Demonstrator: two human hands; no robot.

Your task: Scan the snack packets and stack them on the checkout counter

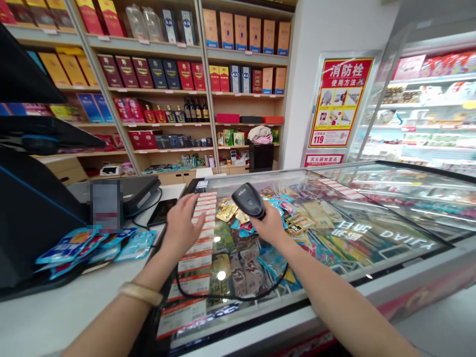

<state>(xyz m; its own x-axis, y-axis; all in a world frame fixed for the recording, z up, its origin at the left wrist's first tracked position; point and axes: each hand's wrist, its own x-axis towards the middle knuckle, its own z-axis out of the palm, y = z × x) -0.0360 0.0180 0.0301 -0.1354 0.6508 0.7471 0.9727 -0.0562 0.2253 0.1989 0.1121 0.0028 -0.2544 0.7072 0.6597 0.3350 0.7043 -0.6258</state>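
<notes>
My right hand is closed round a black barcode scanner, holding it over the glass lid of a chest freezer. Small gold packets and blue-and-red packets lie in a pile on the glass, partly behind the scanner and hand. A black cable loops across the lid below. To the left, my left hand hovers empty with its fingers apart, near a column of price labels. A bracelet circles that wrist.
Several blue snack packets lie on the white counter at left, beside a black monitor stand. A dark phone-like slab lies by the freezer edge. Shelves of boxed bottles stand behind, a lit display fridge at right.
</notes>
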